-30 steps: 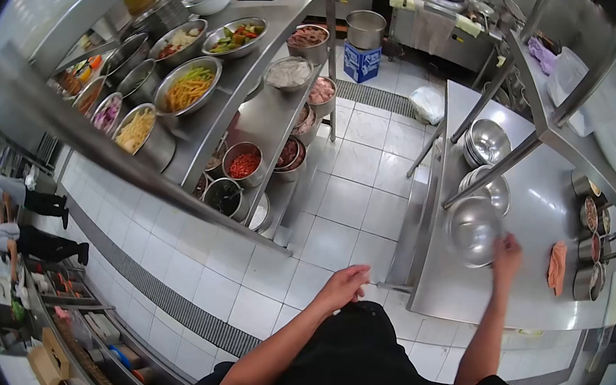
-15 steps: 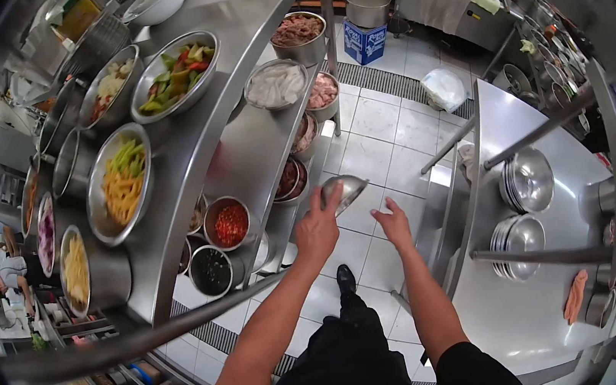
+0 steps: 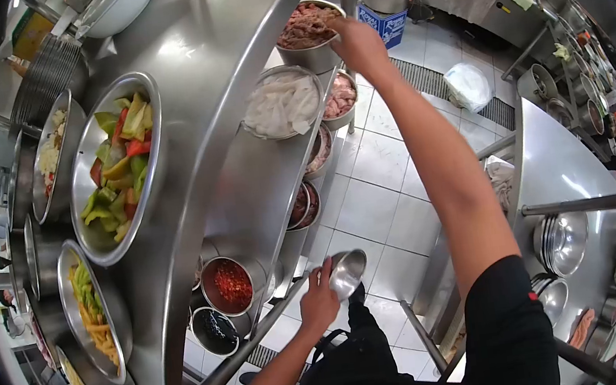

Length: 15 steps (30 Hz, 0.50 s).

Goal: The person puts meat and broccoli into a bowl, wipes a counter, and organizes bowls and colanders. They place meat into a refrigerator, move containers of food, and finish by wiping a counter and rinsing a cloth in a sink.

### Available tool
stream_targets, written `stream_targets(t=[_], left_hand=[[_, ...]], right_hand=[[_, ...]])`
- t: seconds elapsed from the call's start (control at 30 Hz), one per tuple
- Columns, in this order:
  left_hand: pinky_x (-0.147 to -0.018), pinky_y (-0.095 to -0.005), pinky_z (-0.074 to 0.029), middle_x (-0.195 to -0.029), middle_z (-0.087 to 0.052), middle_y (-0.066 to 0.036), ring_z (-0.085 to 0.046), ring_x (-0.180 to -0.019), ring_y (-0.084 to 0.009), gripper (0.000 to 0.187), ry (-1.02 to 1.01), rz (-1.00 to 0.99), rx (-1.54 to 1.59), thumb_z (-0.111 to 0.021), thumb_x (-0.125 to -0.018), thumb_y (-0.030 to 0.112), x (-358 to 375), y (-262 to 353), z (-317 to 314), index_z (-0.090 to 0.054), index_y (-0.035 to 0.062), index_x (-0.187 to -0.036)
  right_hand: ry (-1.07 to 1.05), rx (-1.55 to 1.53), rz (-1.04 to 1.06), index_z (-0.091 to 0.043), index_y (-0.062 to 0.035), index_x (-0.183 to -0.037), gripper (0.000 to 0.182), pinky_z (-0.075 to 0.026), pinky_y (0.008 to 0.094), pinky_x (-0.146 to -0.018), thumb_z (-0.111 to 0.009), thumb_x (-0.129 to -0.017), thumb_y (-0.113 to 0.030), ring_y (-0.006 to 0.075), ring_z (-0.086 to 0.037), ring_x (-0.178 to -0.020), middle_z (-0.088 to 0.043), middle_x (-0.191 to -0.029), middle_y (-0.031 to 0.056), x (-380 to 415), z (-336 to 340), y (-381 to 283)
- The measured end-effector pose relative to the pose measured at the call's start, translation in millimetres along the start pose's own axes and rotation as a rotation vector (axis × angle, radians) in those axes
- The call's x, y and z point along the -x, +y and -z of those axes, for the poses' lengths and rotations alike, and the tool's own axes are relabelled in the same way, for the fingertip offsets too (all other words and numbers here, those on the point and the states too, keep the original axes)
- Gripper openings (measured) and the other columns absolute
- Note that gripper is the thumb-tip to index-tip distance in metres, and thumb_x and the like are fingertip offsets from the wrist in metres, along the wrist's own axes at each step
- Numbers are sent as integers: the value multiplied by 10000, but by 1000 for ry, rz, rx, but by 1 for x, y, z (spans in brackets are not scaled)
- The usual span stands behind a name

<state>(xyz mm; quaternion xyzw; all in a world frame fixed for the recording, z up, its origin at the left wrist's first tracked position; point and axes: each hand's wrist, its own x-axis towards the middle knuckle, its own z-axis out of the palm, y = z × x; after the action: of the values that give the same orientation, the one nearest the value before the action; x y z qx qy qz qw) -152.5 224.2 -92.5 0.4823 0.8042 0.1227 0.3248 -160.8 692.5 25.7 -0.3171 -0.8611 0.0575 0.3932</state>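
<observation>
My left hand (image 3: 318, 303) is closed on the rim of a small steel bowl (image 3: 349, 274), tilted above the floor. The part of its inside that shows holds nothing I can see. My right arm stretches far forward, and my right hand (image 3: 361, 46) is at the rim of a steel pot (image 3: 313, 58) of sliced dark meat (image 3: 307, 25). Its fingertips reach over the meat; whether they grip any cannot be made out. Beside that pot are a pan of pale white slices (image 3: 283, 102) and a pot of pink meat (image 3: 340, 96).
On the upper steel shelf (image 3: 187, 22) at left stand bowls of cut peppers (image 3: 120, 165) and sliced vegetables (image 3: 91, 304). Below are pots of red chopped chili (image 3: 229, 285) and dark liquid (image 3: 216, 331). A steel counter at right (image 3: 549, 155) carries stacked bowls (image 3: 564, 242).
My right hand has moved forward from the middle to the meat pot. My left hand has lowered slightly with the bowl. The view has shifted nearer the shelves.
</observation>
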Motion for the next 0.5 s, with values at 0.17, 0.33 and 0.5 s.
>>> stream_targets(t=[0.17,0.33,0.5], left_hand=[[-792,-466,-498,-1254,-456,-214,-557,-991,-412,733,-55,115,118,-505,-739,32,28,-14,-6,-266,160,-1421],[-828,-453,-490,-1234,-470,-218,-543,-1030,-407,713,-19,88,168,-501,-745,23,41,-26,-10,-282,135,-1415],[-829,-455,-485,-1217,-484,-224,-544,-1034,-402,699,27,29,173,-491,-757,27,42,-36,-16,-277,118,-1416]], right_hand=[[-327,162,69,-674,-159,-998,239,-504,416,-784,-592,-773,-163,295,-626,-928,-658,-975,120,-69,-47,0],[-378,159,-61,-698,-177,-957,217,-508,388,-811,-618,-759,-213,289,-631,-932,-670,-990,98,-97,-55,14],[-370,-797,-362,-664,9,-1017,209,-521,217,-570,-623,-814,-23,128,-639,-619,-683,-814,82,-119,-68,59]])
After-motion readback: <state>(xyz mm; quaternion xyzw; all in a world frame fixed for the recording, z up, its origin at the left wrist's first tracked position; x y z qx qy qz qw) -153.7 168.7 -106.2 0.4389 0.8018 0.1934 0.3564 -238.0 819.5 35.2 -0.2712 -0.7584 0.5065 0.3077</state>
